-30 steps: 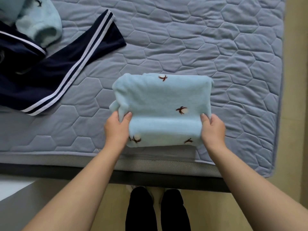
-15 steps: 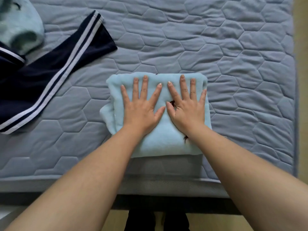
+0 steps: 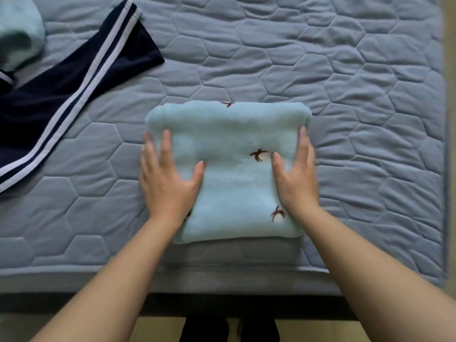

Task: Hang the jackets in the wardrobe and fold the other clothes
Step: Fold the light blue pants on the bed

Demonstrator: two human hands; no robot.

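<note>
Folded pale-blue fleece [image 3: 234,174] sits on the quilted mattress [image 3: 345,70], close to the near edge and squarely in front of us. It is a compact, almost square block, a touch wider left to right, with its rounded fold on the far side.

Our left hand [image 3: 165,183] lies flat on its left margin. The fingers [image 3: 166,144] are straight and spread, partly over the edge onto the quilt, and the thumb is out across the cloth. Our right hand [image 3: 298,178] mirrors it on the right margin, fingers [image 3: 304,141] straight along the side and thumb on top. Neither hand grips; both press.

The block lies between the two palms, equally near each, so we judge a two-handed lift needs only the fingers tucked under both sides.

Navy striped garment [image 3: 61,95] lies unfolded far left, nearer the left hand. Another pale-blue piece [image 3: 17,33] lies at the top-left corner.
</note>
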